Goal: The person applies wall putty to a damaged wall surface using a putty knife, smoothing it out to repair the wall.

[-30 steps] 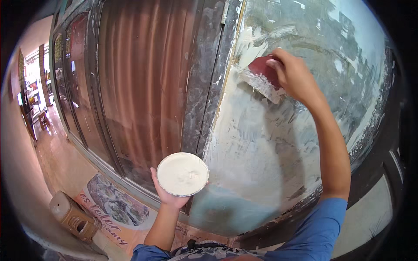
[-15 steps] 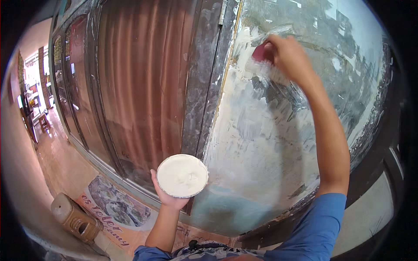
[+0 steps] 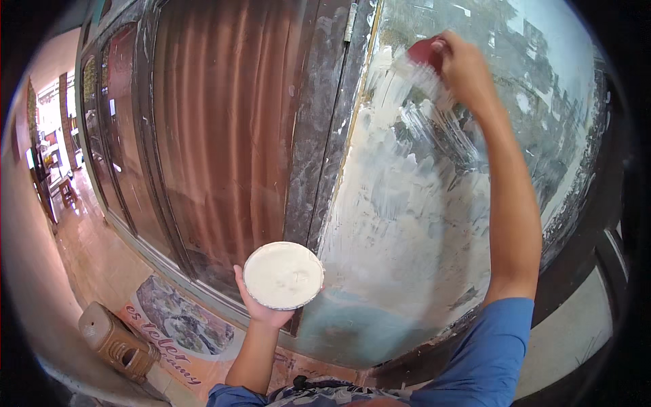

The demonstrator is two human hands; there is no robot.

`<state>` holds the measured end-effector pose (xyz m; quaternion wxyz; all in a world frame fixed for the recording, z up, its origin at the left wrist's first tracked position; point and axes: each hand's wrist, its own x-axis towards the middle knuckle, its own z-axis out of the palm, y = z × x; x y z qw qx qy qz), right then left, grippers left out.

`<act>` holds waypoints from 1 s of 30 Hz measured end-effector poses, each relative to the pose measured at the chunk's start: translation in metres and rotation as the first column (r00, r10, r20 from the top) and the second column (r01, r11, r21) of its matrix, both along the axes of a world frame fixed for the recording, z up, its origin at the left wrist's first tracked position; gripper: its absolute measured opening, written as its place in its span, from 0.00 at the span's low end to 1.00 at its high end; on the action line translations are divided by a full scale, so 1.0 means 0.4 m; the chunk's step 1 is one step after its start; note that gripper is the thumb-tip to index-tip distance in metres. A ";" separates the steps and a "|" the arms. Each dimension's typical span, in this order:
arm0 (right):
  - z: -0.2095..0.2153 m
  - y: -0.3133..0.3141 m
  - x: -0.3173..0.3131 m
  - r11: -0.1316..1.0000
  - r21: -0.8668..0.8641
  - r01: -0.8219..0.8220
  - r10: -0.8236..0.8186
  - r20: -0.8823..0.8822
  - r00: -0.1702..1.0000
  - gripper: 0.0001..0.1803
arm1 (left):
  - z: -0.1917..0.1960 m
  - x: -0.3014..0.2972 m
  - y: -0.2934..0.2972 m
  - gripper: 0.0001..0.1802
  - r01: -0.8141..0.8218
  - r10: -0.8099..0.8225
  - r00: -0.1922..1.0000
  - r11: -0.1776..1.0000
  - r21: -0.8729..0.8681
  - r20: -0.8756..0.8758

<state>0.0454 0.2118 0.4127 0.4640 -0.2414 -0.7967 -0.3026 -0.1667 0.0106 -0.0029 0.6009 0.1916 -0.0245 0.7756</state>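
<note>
My left hand is closed around the underside of a round tub filled with cream-white paste, its open top facing up. High on the wall, my right hand grips a dark red scraper. The scraper's edge lies on or very near the wall surface. Around it, white paste is spread in streaks and patches over the grey wall. Bare grey shows just below my right hand, crossed by fresh white strokes. My right fingers partly hide the scraper.
Left of the wall stands a dark door frame with a hinge, beside glass with a reddish-brown curtain behind. A brown plastic stool and a printed banner are on the floor at lower left. A passage recedes at far left.
My right hand and the scraper have moved up and slightly right, leaving wider white streaks beneath. My left hand and the tub are almost where they were.
</note>
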 end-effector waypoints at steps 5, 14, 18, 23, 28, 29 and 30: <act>-0.022 -0.062 -0.015 0.986 -0.114 -0.123 0.109 -0.119 0.987 0.10 | -0.013 -0.024 -0.012 0.49 -0.055 0.057 0.996 0.998 -0.039 0.069; 0.048 -0.038 0.022 0.998 0.065 0.020 -0.010 -0.152 0.988 0.11 | -0.001 -0.031 -0.018 0.50 -0.031 0.032 0.999 0.999 -0.031 0.042; -0.045 -0.067 -0.013 0.993 -0.041 -0.109 0.107 -0.040 0.993 0.10 | -0.012 -0.053 -0.028 0.50 -0.024 0.024 0.997 1.000 -0.006 0.068; -0.150 -0.048 -0.108 0.992 0.082 0.096 -0.111 0.206 0.972 0.09 | -0.028 -0.069 -0.014 0.49 -0.077 0.078 0.996 0.996 -0.045 0.039; 0.066 -0.039 -0.030 0.999 0.052 0.013 -0.006 -0.131 0.991 0.11 | -0.010 -0.066 -0.018 0.49 0.009 -0.011 0.999 1.000 0.025 0.052; 0.076 -0.047 -0.024 0.998 0.068 -0.008 0.016 -0.132 0.991 0.11 | -0.011 -0.071 -0.020 0.49 0.009 -0.010 0.999 1.000 0.022 0.053; 0.053 -0.044 -0.026 0.998 0.040 -0.057 0.061 -0.099 0.993 0.11 | -0.014 -0.076 -0.021 0.49 -0.021 0.023 0.997 0.999 -0.028 0.079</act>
